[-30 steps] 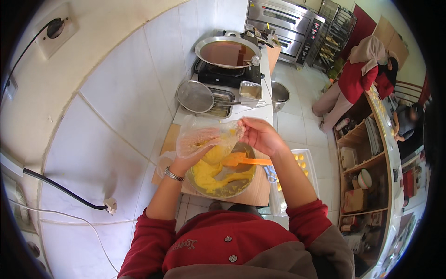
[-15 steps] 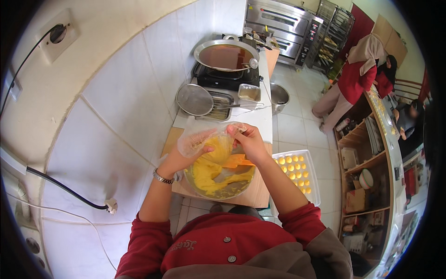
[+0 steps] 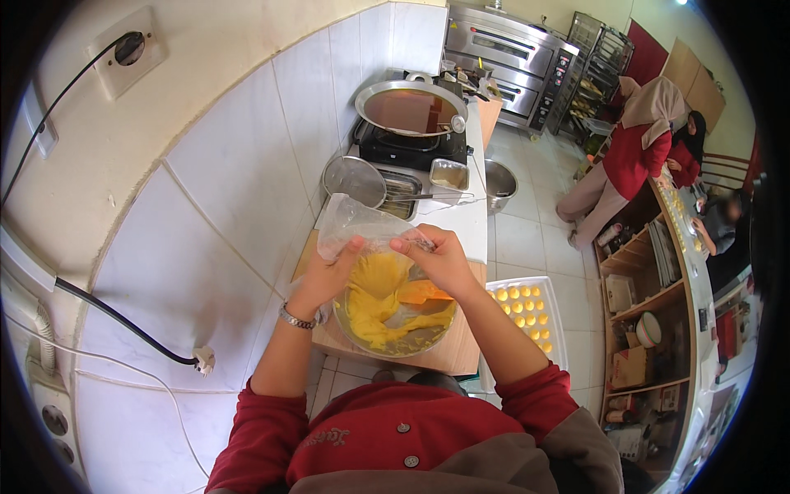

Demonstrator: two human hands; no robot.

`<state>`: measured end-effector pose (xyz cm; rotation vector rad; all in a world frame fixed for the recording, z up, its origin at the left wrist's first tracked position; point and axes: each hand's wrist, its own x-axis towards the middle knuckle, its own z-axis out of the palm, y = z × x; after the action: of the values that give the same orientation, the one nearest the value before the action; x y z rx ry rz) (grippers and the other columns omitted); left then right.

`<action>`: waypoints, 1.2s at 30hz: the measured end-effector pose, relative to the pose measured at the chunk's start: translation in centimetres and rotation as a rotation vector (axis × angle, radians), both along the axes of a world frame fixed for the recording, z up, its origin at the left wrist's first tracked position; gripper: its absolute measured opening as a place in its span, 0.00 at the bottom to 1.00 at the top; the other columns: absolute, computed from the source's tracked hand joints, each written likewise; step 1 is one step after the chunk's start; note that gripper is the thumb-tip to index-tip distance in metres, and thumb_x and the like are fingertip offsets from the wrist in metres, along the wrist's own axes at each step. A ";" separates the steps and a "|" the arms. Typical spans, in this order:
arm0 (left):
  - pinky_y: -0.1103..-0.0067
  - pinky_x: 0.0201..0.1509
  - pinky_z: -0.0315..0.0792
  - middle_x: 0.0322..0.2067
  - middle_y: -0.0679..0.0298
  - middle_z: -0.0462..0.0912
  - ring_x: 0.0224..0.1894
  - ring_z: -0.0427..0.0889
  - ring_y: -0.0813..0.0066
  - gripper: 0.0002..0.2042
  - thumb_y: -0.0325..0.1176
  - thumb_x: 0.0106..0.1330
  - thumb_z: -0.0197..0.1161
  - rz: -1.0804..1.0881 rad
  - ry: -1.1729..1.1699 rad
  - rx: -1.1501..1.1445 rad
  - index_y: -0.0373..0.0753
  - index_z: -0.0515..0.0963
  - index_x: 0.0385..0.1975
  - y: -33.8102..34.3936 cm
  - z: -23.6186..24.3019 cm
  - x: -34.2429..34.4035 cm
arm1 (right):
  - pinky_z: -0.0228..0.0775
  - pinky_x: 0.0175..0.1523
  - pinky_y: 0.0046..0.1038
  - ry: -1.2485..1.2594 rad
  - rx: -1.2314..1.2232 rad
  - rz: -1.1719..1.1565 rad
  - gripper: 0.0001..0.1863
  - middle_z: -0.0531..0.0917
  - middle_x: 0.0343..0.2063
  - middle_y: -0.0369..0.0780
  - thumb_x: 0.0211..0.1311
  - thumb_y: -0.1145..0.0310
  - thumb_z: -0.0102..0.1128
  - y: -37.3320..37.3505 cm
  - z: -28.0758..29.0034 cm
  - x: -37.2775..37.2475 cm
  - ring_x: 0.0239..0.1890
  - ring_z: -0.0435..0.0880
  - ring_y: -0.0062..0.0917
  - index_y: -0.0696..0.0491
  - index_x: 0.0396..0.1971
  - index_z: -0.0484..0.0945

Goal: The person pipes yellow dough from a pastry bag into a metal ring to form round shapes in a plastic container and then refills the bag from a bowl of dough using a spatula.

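My left hand [image 3: 333, 272] and my right hand [image 3: 432, 257] both grip a clear plastic bag [image 3: 350, 218], thumbs on its near side, directly over a metal bowl [image 3: 354, 333]. Thick yellow batter [image 3: 374, 313] lies smeared in the bowl; whether some of it is inside the bag's lower part, I cannot tell clearly. An orange spatula [image 3: 424, 292] rests in the batter, behind my right wrist. The bowl sits on a wooden board [image 3: 453, 354]. Right of it, lower down, a white tray [image 3: 553, 346] holds rows of several small yellow rounds.
Beyond my hands are a mesh strainer [image 3: 354, 183], small metal tin [image 3: 448, 177] and wide pan of brown liquid [image 3: 403, 111] on a black stove. A steel pot [image 3: 500, 185] stands beside the counter. Two co-workers [image 3: 617, 165] and another person [image 3: 720, 226] stand at wooden shelving [image 3: 646, 309].
Both hands have come closer together and lower over the bowl. The bag has shifted from draped over my left hand to bunched between both thumbs and fingers.
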<state>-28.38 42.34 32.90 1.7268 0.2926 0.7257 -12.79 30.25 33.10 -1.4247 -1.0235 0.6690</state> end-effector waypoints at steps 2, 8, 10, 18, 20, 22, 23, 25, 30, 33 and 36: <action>0.82 0.44 0.67 0.38 0.64 0.77 0.39 0.73 0.80 0.15 0.37 0.64 0.51 -0.102 0.014 -0.142 0.35 0.72 0.45 -0.1 0.5 0.2 | 0.63 0.33 0.15 -0.053 -0.023 0.040 0.09 0.77 0.22 0.31 0.51 0.67 0.62 -0.1 1.0 0.2 0.27 0.71 0.10 0.58 0.28 0.78; 0.81 0.51 0.64 0.41 0.64 0.74 0.45 0.71 0.79 0.15 0.35 0.63 0.53 -0.201 -0.035 0.051 0.35 0.68 0.47 -1.1 -0.7 1.6 | 0.64 0.27 0.17 -0.306 -0.119 0.126 0.10 0.76 0.19 0.31 0.51 0.67 0.61 1.1 4.3 -1.3 0.22 0.72 0.12 0.59 0.27 0.76; 0.82 0.50 0.65 0.39 0.65 0.75 0.43 0.72 0.79 0.14 0.33 0.62 0.53 -0.223 -0.004 0.159 0.35 0.68 0.46 -1.0 -0.5 2.2 | 0.65 0.27 0.20 -0.326 -0.162 0.113 0.10 0.76 0.17 0.31 0.50 0.67 0.61 1.2 4.3 -1.1 0.20 0.73 0.15 0.59 0.26 0.76; 0.84 0.40 0.70 0.33 0.67 0.76 0.36 0.75 0.81 0.10 0.34 0.61 0.56 -0.230 -0.040 -0.178 0.36 0.72 0.39 -1.3 0.7 4.1 | 0.60 0.52 0.27 -0.024 0.123 0.194 0.38 0.67 0.48 0.39 0.40 0.62 0.69 0.3 -4.2 -0.5 0.49 0.68 0.28 0.54 0.51 0.58; 0.85 0.37 0.69 0.30 0.67 0.76 0.33 0.75 0.83 0.11 0.34 0.60 0.56 -0.260 -0.039 -0.202 0.35 0.72 0.39 -1.8 1.1 4.9 | 0.62 0.51 0.28 -0.085 0.115 0.181 0.37 0.71 0.45 0.39 0.42 0.62 0.68 1.0 -6.0 -1.5 0.47 0.71 0.30 0.55 0.51 0.58; 0.86 0.34 0.69 0.27 0.68 0.76 0.30 0.75 0.85 0.12 0.35 0.60 0.57 -0.286 -0.043 -0.225 0.34 0.72 0.39 -1.7 1.5 5.8 | 0.65 0.46 0.30 0.021 0.060 0.138 0.32 0.75 0.38 0.42 0.45 0.63 0.65 1.5 -6.4 -1.7 0.40 0.75 0.31 0.56 0.49 0.61; 0.87 0.28 0.67 0.22 0.69 0.74 0.24 0.73 0.85 0.14 0.37 0.60 0.57 -0.186 -0.065 -0.242 0.34 0.72 0.38 -1.3 1.6 6.5 | 0.65 0.46 0.30 0.020 0.060 0.143 0.32 0.75 0.38 0.42 0.45 0.63 0.65 1.4 -6.4 -1.9 0.40 0.75 0.31 0.56 0.49 0.61; 0.87 0.22 0.65 0.17 0.71 0.71 0.18 0.71 0.85 0.15 0.40 0.59 0.58 -0.075 -0.082 -0.257 0.33 0.71 0.38 -1.0 2.1 7.3 | 0.66 0.42 0.30 -0.252 0.097 -0.057 0.25 0.76 0.32 0.44 0.49 0.63 0.61 1.1 -5.1 -3.0 0.35 0.77 0.32 0.56 0.45 0.65; 0.88 0.11 0.48 0.08 0.77 0.56 0.08 0.53 0.90 0.18 0.48 0.57 0.58 0.182 -0.136 -0.512 0.44 0.64 0.16 -1.3 4.1 8.9 | 0.65 0.41 0.29 -0.208 0.015 -0.039 0.21 0.76 0.34 0.44 0.51 0.62 0.58 0.5 -4.5 -3.0 0.37 0.76 0.32 0.55 0.44 0.67; 0.87 0.11 0.44 0.08 0.77 0.53 0.08 0.51 0.90 0.22 0.52 0.57 0.57 -0.095 0.110 -0.584 0.46 0.59 0.12 -0.8 5.1 9.0 | 0.63 0.45 0.26 0.112 -0.022 0.206 0.23 0.76 0.38 0.42 0.55 0.57 0.52 0.8 -4.2 0.5 0.41 0.74 0.28 0.56 0.47 0.65; 0.87 0.10 0.42 0.08 0.78 0.52 0.07 0.49 0.89 0.22 0.54 0.58 0.55 -0.151 0.080 -0.514 0.45 0.59 0.12 -0.6 4.6 10.1 | 0.60 0.48 0.22 0.397 -0.034 0.313 0.24 0.74 0.40 0.39 0.61 0.55 0.43 2.1 -1.6 0.9 0.44 0.71 0.24 0.59 0.48 0.65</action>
<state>-18.24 41.77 37.46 1.2731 0.3639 0.4234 -11.94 32.33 31.51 -1.1067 -0.9259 1.1518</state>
